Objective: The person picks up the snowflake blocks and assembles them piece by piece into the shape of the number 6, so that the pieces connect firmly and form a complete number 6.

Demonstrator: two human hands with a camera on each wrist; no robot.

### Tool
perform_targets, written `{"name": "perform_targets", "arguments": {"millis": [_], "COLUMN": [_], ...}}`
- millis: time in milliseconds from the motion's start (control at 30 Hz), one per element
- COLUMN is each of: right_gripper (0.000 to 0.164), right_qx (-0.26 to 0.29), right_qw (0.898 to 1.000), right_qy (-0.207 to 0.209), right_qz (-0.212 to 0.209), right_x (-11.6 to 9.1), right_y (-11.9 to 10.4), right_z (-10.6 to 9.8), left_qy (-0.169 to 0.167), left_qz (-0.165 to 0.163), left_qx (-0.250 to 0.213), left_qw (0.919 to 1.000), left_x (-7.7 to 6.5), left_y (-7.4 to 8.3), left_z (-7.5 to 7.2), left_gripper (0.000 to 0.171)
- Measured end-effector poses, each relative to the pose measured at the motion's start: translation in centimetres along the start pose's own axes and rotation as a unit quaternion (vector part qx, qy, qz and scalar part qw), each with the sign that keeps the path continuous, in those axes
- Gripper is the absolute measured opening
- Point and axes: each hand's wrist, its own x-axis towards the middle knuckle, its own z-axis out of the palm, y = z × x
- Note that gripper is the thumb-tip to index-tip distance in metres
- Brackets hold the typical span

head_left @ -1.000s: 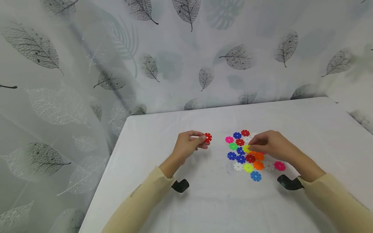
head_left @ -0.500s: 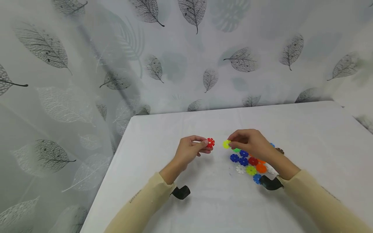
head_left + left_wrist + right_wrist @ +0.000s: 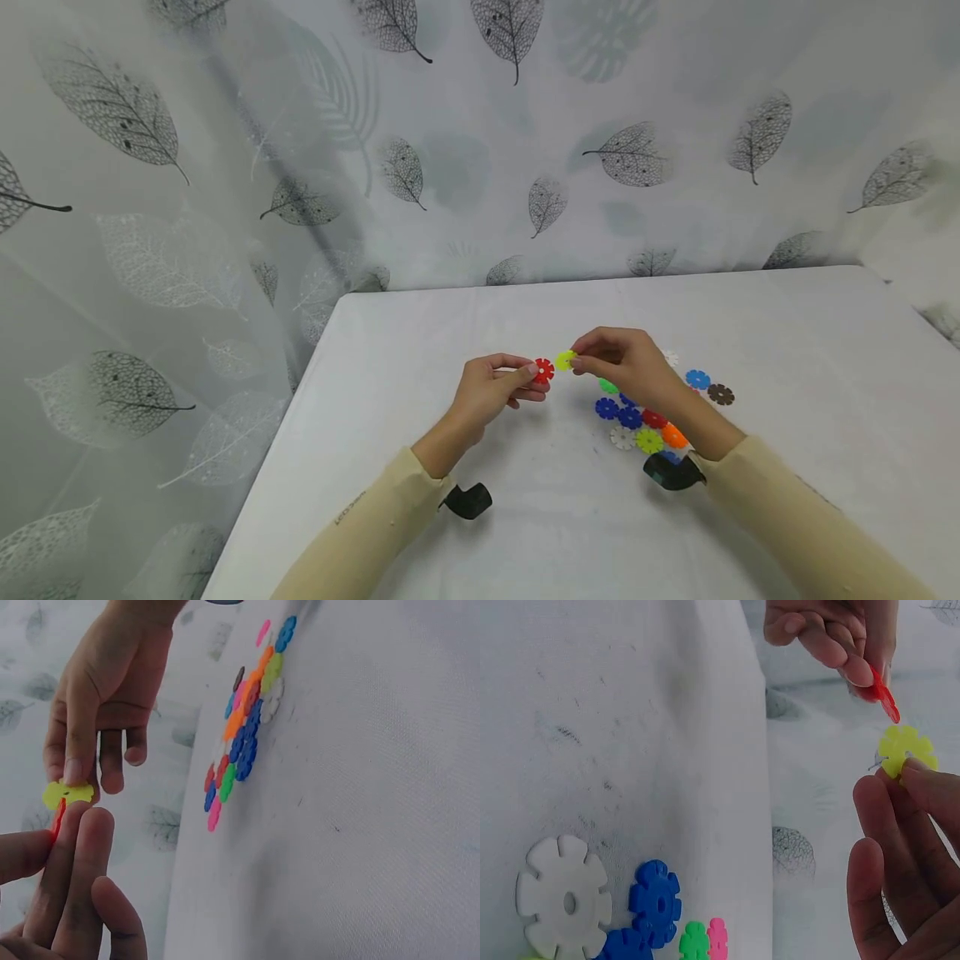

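Note:
My left hand (image 3: 491, 387) pinches a red notched plastic disc (image 3: 543, 371) between thumb and fingers, held up over the white table. From the right, my right hand (image 3: 618, 358) pinches a yellow disc (image 3: 566, 360) of the same snowflake shape. Both discs face each other edge to edge, very close together. In the right wrist view the red disc (image 3: 886, 697) is seen nearly edge-on, turned across the flat face of the yellow disc (image 3: 907, 750). The left wrist view has the yellow disc (image 3: 67, 794) overlapping the tip of the red one.
A loose group of flat notched discs lies on the table (image 3: 450, 333) right of centre, partly behind my right arm. Among them are a brown disc (image 3: 721, 394), a light blue disc (image 3: 697, 379) and a white disc (image 3: 622, 437). A leaf-patterned curtain (image 3: 465, 167) hangs behind the table.
My right hand has lifted the yellow disc off the group and carried it left to the red disc. My left hand has kept its pinch on the red disc, barely moving.

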Motion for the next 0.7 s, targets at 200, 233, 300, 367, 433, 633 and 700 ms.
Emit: {"name": "perform_targets", "arguments": {"millis": [200,233,300,367,433,633,700], "right_gripper": [0.016,0.016,0.016,0.016,0.015,0.015,0.014], "right_qx": [0.011,0.013,0.017,0.021,0.027,0.023,0.012], "right_qw": [1.0,1.0,1.0,1.0,1.0,1.0,1.0], "right_qy": [0.008,0.009,0.011,0.014,0.015,0.019,0.023], "right_qz": [0.01,0.011,0.012,0.01,0.007,-0.005,-0.009], "right_x": [0.3,0.3,0.3,0.3,0.3,0.3,0.2], "right_y": [-0.2,-0.2,-0.2,-0.1,0.0,-0.1,-0.2], "right_z": [0.6,0.7,0.7,0.8,0.9,1.1,1.1], "left_qy": [-0.003,-0.004,-0.007,-0.009,-0.011,-0.028,-0.033], "left_qz": [-0.003,-0.004,-0.006,-0.008,-0.011,-0.013,-0.011], "left_qx": [-0.018,-0.021,-0.027,-0.033,-0.04,-0.061,-0.064], "left_qw": [0.9998,0.9998,0.9996,0.9994,0.9991,0.9977,0.9973], "left_x": [0.2,0.2,0.3,0.2,0.2,-0.1,-0.1], "left_y": [-0.3,-0.4,-0.4,-0.4,-0.4,-0.4,-0.3], "left_z": [-0.2,-0.2,-0.2,-0.1,-0.1,-0.3,-0.3], "left_gripper": [0.028,0.029,0.029,0.03,0.032,0.034,0.034]}}
